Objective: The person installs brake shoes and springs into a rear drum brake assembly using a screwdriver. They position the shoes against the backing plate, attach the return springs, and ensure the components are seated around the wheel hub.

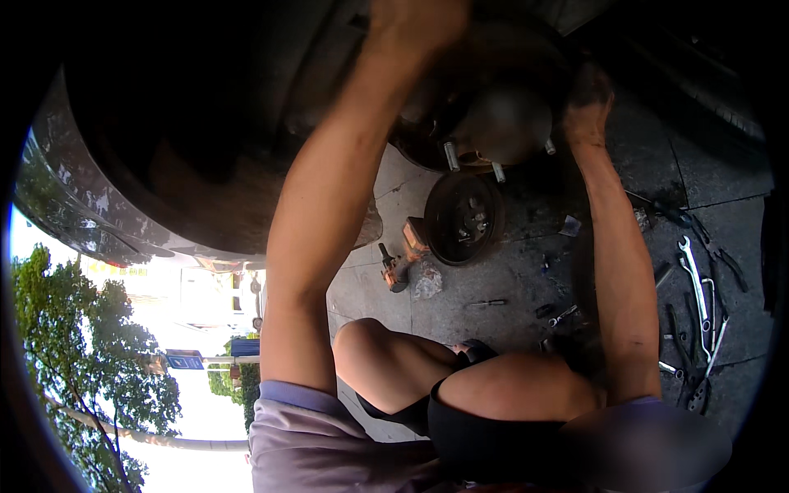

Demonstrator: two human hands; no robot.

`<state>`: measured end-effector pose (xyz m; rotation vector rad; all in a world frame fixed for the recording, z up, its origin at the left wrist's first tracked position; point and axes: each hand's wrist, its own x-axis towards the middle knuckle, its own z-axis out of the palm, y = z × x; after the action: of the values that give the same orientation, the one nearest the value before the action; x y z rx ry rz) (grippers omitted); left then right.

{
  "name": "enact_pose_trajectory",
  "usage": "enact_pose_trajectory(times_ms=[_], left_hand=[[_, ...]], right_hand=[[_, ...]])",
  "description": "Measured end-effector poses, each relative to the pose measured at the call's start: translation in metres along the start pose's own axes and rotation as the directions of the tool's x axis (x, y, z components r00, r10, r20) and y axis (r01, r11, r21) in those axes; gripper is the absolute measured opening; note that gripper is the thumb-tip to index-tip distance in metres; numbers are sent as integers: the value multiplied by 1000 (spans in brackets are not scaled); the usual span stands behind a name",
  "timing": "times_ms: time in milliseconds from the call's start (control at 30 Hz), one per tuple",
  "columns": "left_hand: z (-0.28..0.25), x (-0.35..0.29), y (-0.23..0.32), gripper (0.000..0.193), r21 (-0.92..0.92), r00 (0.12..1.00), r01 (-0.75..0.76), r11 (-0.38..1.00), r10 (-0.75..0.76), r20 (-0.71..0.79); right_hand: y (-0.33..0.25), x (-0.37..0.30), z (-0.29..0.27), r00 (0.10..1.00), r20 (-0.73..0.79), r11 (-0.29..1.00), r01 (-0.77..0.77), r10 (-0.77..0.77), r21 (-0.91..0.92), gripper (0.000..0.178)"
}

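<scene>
A round metal wheel hub [497,123] with bare studs pointing down sits under the dark car body [189,140]. My left hand [419,20] reaches up to the hub's top left edge, and its fingers are lost in the dark. My right hand [588,103], smeared with grime, curls around the hub's right edge. Below the hub, a removed brake drum [464,218] lies on the paved ground. My bent knees [460,382] are at the bottom of the view.
An orange power wrench [399,264] lies left of the drum, with a crumpled rag [427,281] beside it. Several spanners and pliers [699,304] are spread on the paving at right. A small screwdriver [489,303] lies in the middle. Trees and a street show at far left.
</scene>
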<state>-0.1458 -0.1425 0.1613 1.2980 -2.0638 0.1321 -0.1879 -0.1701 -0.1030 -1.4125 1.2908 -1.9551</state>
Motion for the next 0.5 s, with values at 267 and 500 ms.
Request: enact_pose_trajectory(times_ms=[267, 500], left_hand=[[-54, 6, -3, 61, -242, 953, -232, 942, 171, -249], [-19, -8, -2, 77, 18, 998, 12, 1000, -13, 55]], right_hand=[[21, 0, 11, 985, -35, 986, 166, -166, -20, 24], [20, 6, 3, 989, 127, 997, -72, 76, -35, 27]])
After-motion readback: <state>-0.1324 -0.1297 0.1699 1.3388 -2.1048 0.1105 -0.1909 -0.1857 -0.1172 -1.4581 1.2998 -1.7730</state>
